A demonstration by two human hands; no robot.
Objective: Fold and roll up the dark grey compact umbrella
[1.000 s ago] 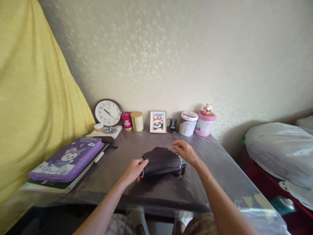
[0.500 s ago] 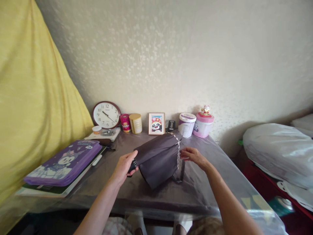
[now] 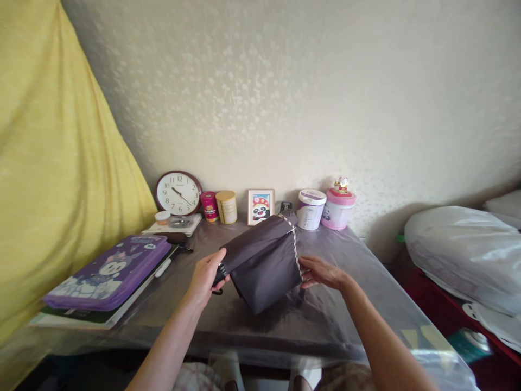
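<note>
1. Left hand (image 3: 205, 274): its grip stays wrapped around the black handle (image 3: 220, 275) of the dark umbrella (image 3: 262, 266).
2. Flatter a second ago, the umbrella now tilts over the surface (image 3: 337, 307).
3. Right hand (image 3: 319, 271): lower now, at the checkered trim (image 3: 296, 247); cannot tell whether its grip is closed.

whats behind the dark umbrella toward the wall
Past the umbrella, the top of a small black object shows, beside the picture frame. The black object's lower part is covered, so I can't tell what stands there.

The left hand (image 3: 206, 276) is curled, the right hand (image 3: 323, 272) outstretched.
</note>
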